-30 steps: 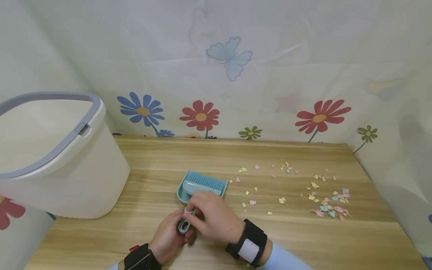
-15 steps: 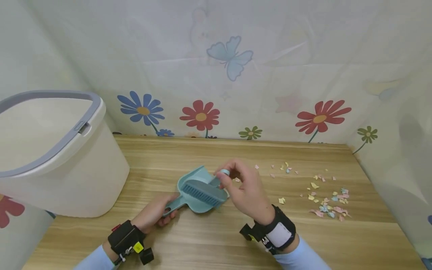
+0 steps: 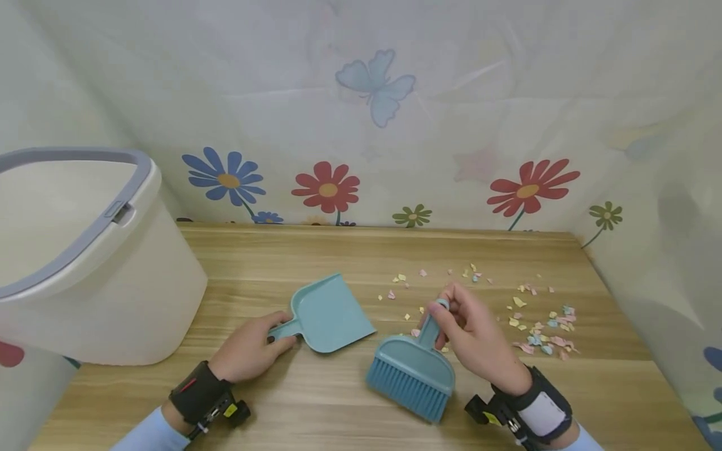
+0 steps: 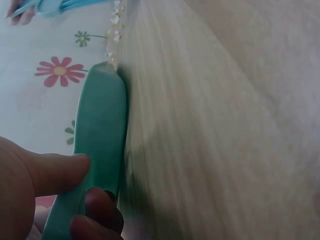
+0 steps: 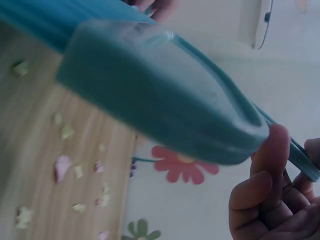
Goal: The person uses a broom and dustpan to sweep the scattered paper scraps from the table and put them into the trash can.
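A teal dustpan [image 3: 333,313] lies on the wooden table with its wide edge turned to the right. My left hand [image 3: 254,344] grips its short handle; the left wrist view shows thumb and fingers around the dustpan [image 4: 102,120] handle. My right hand [image 3: 476,335] holds a small teal brush [image 3: 414,373] by its handle, bristles pointing down and toward me. In the right wrist view the brush [image 5: 160,95] head fills the upper part, above scattered paper scraps. The dustpan's bare inside shows in the head view.
Torn paper scraps [image 3: 541,332] in pink, yellow and blue lie across the right part of the table [image 3: 254,263], some behind the brush. A large white bin [image 3: 141,282] with a grey rim stands at the left. A flower-printed curtain [image 3: 451,125] hangs behind.
The brush has been lifted out of the dustpan by my right hand and moved right and toward me, turning bristles-down. My left hand has kept hold of the dustpan, which now lies flatter.
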The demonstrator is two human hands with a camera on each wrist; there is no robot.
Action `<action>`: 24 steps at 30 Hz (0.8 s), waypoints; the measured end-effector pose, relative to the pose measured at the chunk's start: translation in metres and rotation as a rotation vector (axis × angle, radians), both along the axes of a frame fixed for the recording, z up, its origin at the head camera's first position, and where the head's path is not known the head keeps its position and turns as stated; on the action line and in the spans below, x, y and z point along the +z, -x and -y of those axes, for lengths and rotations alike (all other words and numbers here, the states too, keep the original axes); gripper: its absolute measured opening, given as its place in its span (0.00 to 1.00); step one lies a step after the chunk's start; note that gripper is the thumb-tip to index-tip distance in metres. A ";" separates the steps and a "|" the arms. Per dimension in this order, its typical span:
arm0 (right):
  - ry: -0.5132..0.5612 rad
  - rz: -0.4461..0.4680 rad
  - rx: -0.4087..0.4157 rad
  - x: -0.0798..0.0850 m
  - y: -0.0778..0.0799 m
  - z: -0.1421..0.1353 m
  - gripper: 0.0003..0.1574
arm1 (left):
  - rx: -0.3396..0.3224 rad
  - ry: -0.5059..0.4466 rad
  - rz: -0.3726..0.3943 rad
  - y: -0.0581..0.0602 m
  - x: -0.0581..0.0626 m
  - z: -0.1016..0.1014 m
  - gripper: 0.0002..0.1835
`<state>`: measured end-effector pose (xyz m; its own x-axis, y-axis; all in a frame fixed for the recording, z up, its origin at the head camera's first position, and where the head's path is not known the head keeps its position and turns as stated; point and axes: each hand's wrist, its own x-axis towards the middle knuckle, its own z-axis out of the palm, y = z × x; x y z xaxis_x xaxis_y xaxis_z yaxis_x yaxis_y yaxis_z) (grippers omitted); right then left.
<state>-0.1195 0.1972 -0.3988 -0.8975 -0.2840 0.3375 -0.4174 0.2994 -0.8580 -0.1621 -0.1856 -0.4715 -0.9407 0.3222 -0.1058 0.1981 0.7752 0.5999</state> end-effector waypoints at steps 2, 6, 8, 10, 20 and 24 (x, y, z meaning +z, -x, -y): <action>-0.010 0.035 0.001 -0.007 0.000 -0.007 0.08 | -0.001 0.014 -0.018 0.000 0.001 0.002 0.28; -0.054 0.088 -0.030 -0.020 0.000 -0.014 0.13 | -0.001 0.030 -0.030 0.001 0.003 0.004 0.28; -0.106 0.104 -0.048 -0.026 0.001 -0.014 0.17 | -0.002 0.034 -0.024 0.002 0.003 0.005 0.28; -0.159 0.107 -0.057 -0.031 0.001 -0.014 0.17 | -0.006 0.035 -0.017 0.003 0.003 0.005 0.28; -0.237 0.030 -0.065 -0.034 0.033 -0.029 0.13 | -0.038 0.045 -0.019 0.006 0.007 0.011 0.26; -0.256 -0.008 -0.107 -0.030 0.054 -0.036 0.13 | -0.059 0.054 -0.026 0.008 0.008 0.010 0.25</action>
<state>-0.1739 0.2333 -0.4286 -0.9247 -0.2646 0.2738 -0.3779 0.5489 -0.7456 -0.1697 -0.1955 -0.4635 -0.9228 0.3719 -0.1002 0.2595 0.7925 0.5519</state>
